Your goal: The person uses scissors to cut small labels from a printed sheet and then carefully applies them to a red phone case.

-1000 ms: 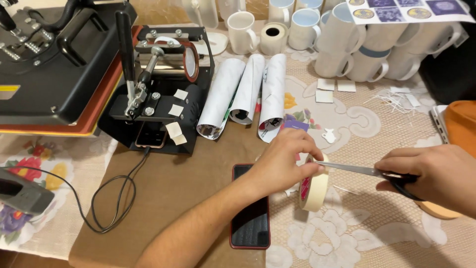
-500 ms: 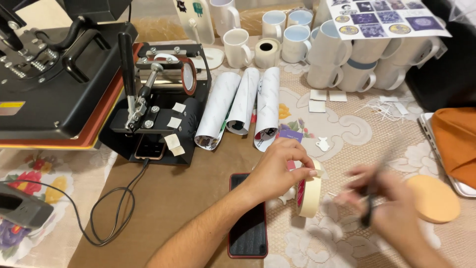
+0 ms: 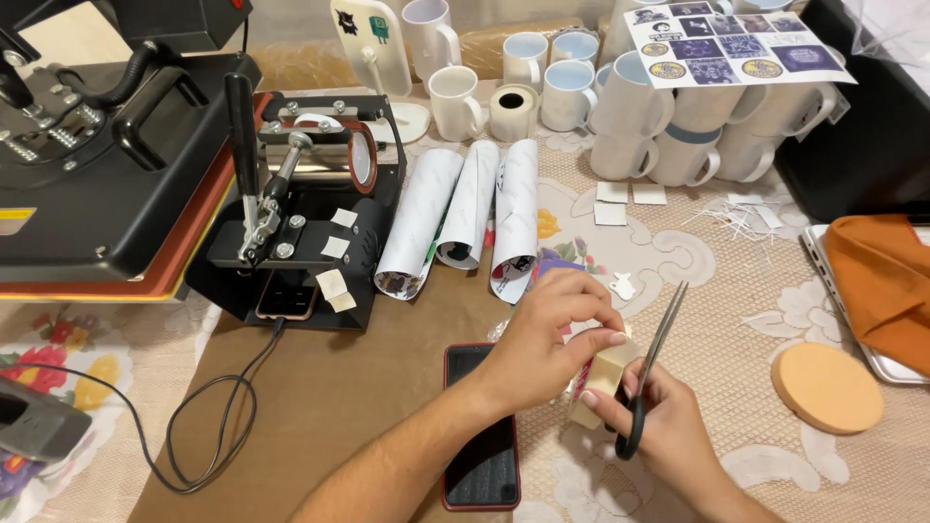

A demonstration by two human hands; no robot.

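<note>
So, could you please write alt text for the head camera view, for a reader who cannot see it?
A person's left hand holds a roll of tape while the right hand holds scissors beside it, over a lace-covered table. A phone lies near the wrist; rolled printed sheets, white mugs and a black mug press stand behind.

Bare forearms; no sleeves, no rings
</note>
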